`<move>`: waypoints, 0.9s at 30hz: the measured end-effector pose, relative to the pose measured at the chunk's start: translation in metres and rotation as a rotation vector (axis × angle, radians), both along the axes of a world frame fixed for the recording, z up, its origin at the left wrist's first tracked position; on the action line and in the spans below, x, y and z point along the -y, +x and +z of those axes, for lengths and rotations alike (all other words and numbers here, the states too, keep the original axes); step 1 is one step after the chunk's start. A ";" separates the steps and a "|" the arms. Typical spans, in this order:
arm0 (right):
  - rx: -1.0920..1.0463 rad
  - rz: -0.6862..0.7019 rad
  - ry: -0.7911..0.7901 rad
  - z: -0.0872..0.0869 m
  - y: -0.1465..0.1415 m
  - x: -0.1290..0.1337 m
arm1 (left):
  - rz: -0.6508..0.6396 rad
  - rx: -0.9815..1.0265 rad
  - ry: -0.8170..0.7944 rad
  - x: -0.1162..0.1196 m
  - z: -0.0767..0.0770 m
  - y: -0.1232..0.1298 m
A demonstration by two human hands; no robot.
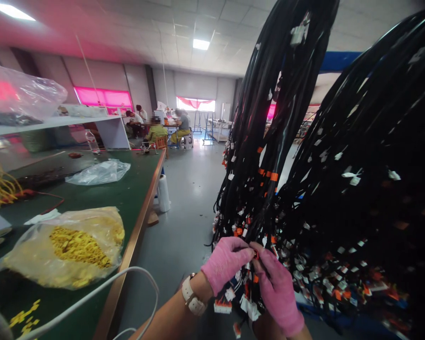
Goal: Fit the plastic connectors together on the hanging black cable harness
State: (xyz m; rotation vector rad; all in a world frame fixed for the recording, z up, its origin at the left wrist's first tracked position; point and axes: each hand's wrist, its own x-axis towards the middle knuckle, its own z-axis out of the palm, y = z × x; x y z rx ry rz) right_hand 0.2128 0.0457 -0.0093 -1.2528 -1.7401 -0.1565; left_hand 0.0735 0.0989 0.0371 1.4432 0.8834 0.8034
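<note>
Bundles of black cables (286, 108) hang in front of me, with white and orange connectors at their ends. My left hand (225, 264), in a pink glove, is closed, its thumb and fingertips pinching at a small orange-red connector (257, 255). From the other side, my right hand (278, 290), gloved in pink too, grips the same connector. Fingers cover most of it, so its exact shape is hidden. Just below the hands dangle a white multi-pin connector (222, 307) and a cluster of white plugs (250, 307).
A second cable bundle (368, 165) hangs at the right. On the left, a green-topped workbench (138, 174) carries a plastic bag of small yellow parts (80, 245), a clear bag (99, 172) and a bottle (92, 141). A white cord (127, 270) crosses its edge. People (157, 130) sit farther back.
</note>
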 end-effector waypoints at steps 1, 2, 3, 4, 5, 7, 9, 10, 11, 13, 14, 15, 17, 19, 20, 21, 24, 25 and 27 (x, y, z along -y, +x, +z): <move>0.008 -0.005 -0.007 0.000 0.000 -0.001 | 0.006 -0.007 0.012 0.000 -0.001 0.001; 0.013 -0.008 -0.007 -0.001 0.000 -0.001 | 0.011 -0.015 0.017 0.001 -0.001 0.002; 0.016 -0.009 -0.002 -0.001 0.000 -0.001 | 0.022 -0.025 0.020 0.001 -0.002 0.002; 0.017 -0.008 0.007 -0.001 0.000 -0.002 | 0.034 -0.035 0.023 0.002 -0.002 0.003; 0.017 -0.006 0.016 -0.001 0.000 -0.002 | 0.046 -0.042 0.027 0.003 -0.001 0.004; 0.020 0.000 0.017 0.000 0.000 -0.001 | 0.062 -0.052 0.034 0.004 -0.001 0.005; 0.023 -0.001 0.008 0.000 0.000 -0.001 | 0.074 -0.061 0.040 0.005 -0.001 0.007; 0.023 -0.006 0.004 0.001 0.000 -0.001 | 0.080 -0.063 0.041 0.005 0.000 0.007; 0.021 -0.011 0.004 0.001 0.000 -0.001 | 0.085 -0.064 0.045 0.006 0.000 0.008; 0.010 -0.016 0.001 0.001 0.001 0.000 | 0.089 -0.063 0.060 0.006 0.001 0.009; -0.005 -0.010 -0.004 0.000 0.001 0.001 | 0.089 -0.061 0.066 0.007 0.001 0.009; -0.033 0.003 -0.016 0.000 0.001 0.001 | 0.085 -0.053 0.068 0.007 0.001 0.009; -0.155 0.023 -0.078 -0.001 0.001 0.002 | 0.066 -0.010 0.043 0.007 -0.001 0.008; -0.363 0.024 -0.188 -0.001 -0.001 0.004 | 0.022 0.075 -0.041 0.006 -0.007 0.007; -0.496 0.022 -0.248 -0.001 -0.002 0.004 | -0.007 0.129 -0.108 0.004 -0.011 0.007; -0.647 0.035 -0.306 0.000 -0.004 0.005 | -0.031 0.189 -0.181 0.003 -0.015 0.005; -1.138 0.201 -0.402 0.003 -0.006 0.006 | -0.022 0.317 -0.328 -0.003 -0.027 -0.002; -1.279 0.283 -0.415 0.003 -0.005 0.006 | 0.019 0.310 -0.316 -0.005 -0.031 -0.005; -1.448 0.422 -0.432 0.002 0.001 0.005 | 0.126 0.222 -0.177 -0.009 -0.036 -0.012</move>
